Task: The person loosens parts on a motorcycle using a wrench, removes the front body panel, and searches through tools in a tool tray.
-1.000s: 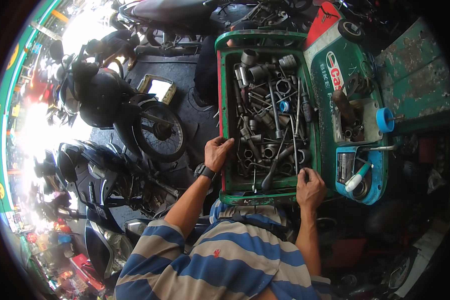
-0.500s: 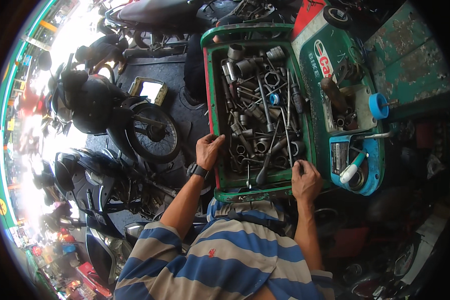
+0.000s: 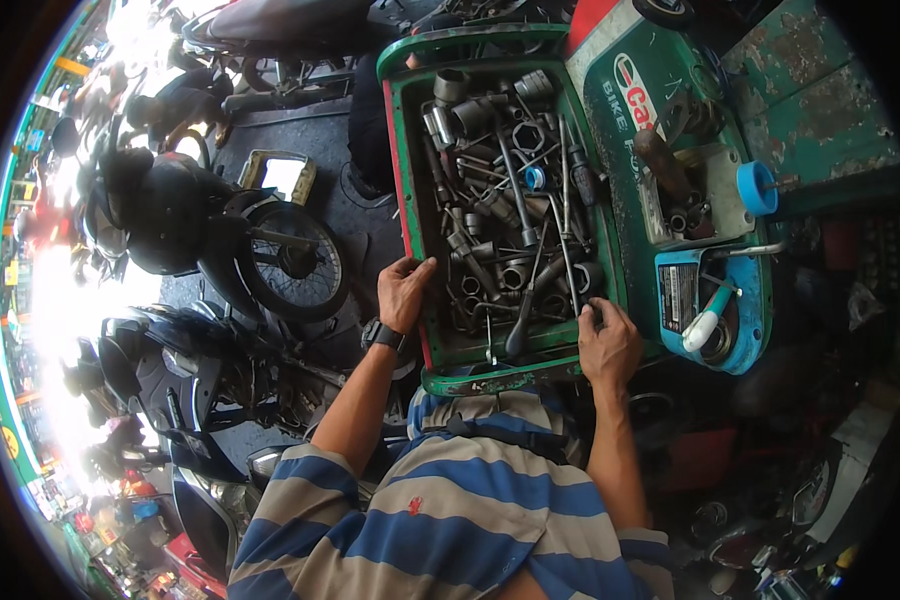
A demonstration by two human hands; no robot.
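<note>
A green metal tool tray full of several grimy sockets, wrenches and bars stands in front of me. My left hand, with a dark watch on its wrist, grips the tray's red-edged left rim. My right hand rests at the tray's near right corner, fingers curled over the rim beside a dark socket. A long T-handle wrench lies between my hands. My striped blue and grey shirt fills the lower part of the picture.
Right of the tray sit a green box with rusty parts and a blue tub holding a white-handled tool. Parked motorbikes, a wheel and a black helmet crowd the left.
The view has drifted so the tray sits further left and higher. My left hand slid down the tray's left rim; my right hand stays at the near right corner.
</note>
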